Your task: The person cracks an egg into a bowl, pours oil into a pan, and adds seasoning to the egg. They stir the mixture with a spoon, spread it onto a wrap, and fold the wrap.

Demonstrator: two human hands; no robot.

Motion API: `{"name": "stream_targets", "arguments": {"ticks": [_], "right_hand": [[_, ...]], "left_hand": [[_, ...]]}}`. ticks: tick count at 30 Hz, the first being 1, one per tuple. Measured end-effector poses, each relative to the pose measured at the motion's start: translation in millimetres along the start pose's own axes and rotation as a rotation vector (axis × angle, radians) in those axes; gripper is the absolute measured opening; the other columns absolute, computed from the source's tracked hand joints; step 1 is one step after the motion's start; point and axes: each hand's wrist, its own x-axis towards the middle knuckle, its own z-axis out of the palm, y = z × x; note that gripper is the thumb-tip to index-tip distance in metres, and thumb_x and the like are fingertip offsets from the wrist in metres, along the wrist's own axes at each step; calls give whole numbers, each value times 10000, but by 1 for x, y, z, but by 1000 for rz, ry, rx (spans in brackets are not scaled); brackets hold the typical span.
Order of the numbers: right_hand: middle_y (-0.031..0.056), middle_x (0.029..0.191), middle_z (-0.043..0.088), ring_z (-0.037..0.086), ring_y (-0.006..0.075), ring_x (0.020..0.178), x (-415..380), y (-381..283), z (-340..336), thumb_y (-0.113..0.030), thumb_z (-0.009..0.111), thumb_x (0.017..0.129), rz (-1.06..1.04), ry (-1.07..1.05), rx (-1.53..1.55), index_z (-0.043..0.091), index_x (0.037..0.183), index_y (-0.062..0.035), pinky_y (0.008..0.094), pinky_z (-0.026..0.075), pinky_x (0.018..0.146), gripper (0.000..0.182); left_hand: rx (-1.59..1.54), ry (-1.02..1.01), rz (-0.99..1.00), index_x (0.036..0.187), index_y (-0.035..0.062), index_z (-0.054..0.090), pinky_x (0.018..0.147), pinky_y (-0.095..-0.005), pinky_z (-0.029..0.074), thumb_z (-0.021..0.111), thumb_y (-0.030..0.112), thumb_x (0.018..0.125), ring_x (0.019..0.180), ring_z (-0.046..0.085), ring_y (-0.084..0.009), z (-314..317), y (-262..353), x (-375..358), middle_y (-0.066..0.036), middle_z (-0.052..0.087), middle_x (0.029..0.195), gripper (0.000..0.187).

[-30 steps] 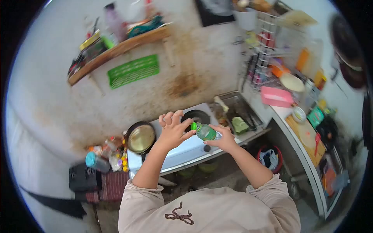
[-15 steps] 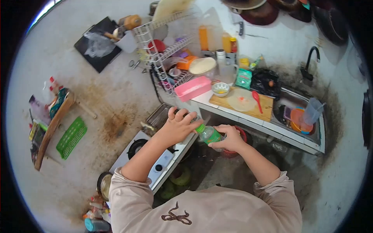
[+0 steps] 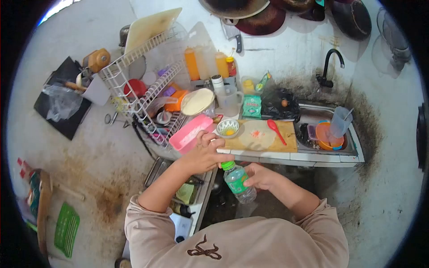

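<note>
Right hand [image 3: 260,176] grips small clear plastic bottle [image 3: 240,183], green label, held below the wooden cutting board [image 3: 263,136]; left hand [image 3: 204,155] fingers pinch its green cap [image 3: 228,165]: brace body, twist cap squarely, keep upright.

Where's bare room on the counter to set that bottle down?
Little. The bottle sits in the right hand. Free: the white tile edge before the cutting board, and the board's right end past the red spoon. Crowded: dish rack and sink.
</note>
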Motion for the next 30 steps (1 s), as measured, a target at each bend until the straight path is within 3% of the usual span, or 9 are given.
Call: {"name": "stream_targets", "arguments": {"ticks": [5,8,10,12,15,18,22,25,30], "right_hand": [[70,982,634,593,129,883,37,-18,-24,-116,724,737,-86,378,-210,596,1054,21,288,455,820,368],[79,998,635,589,177,909,31,-45,-84,-210,764,703,-259,783,-878,627,1051,-57,328,454,820,405],[89,1011,637,587,265,954,19,-83,-101,-258,805,619,-88,1099,-1304,641,1029,-88,364,452,819,473],[84,905,635,590,278,828,5,-92,-181,-273,774,587,-180,1266,-1688,611,1052,-67,391,461,723,533],[76,914,617,545,289,859,17,-121,-207,-222,705,639,17,1556,-2152,624,982,-87,417,430,726,377],[27,908,566,507,240,892,28,-135,-291,-232,601,725,-52,1444,-2629,622,954,-141,374,382,646,247],[18,1077,545,482,215,1023,74,-162,-378,-156,502,808,542,1202,-2446,582,1094,-134,379,419,752,298],[37,1078,542,485,226,1059,91,-172,-409,-145,579,779,486,1255,-2324,556,1148,-115,380,446,769,371],[90,1134,517,504,294,1062,78,-181,-404,-132,697,701,75,1180,-2012,515,1191,-63,380,468,821,527]], "left_hand": [[16,62,-228,1133,328,553,942,-540,200,685,354,702,1170,291,-304,19,-54,-19,-55,379,1192,451],[-24,155,-488,1242,242,470,953,-540,173,626,436,757,1159,284,-324,52,-76,-44,-90,367,1229,545],[-55,153,-559,1247,211,466,958,-532,160,588,469,779,1143,278,-333,72,-73,-56,-103,365,1221,548],[-105,120,-625,1252,184,461,959,-524,152,558,493,798,1128,273,-339,87,-64,-64,-114,362,1213,558],[-213,45,-705,1252,160,460,952,-514,154,539,505,811,1115,267,-342,106,-47,-71,-123,358,1204,565],[-344,-13,-790,1219,170,492,939,-498,170,561,493,806,1114,263,-342,123,-37,-73,-121,353,1201,529],[-306,-119,-859,1169,174,529,957,-482,152,588,463,795,1105,265,-335,141,-28,-45,-143,352,1170,477],[-224,-112,-919,1149,172,542,955,-476,151,615,434,783,1105,274,-333,146,-26,-13,-142,359,1171,456],[-126,-54,-1029,1093,199,576,925,-468,187,641,386,773,1094,315,-323,159,-34,31,-103,397,1166,376]]}}
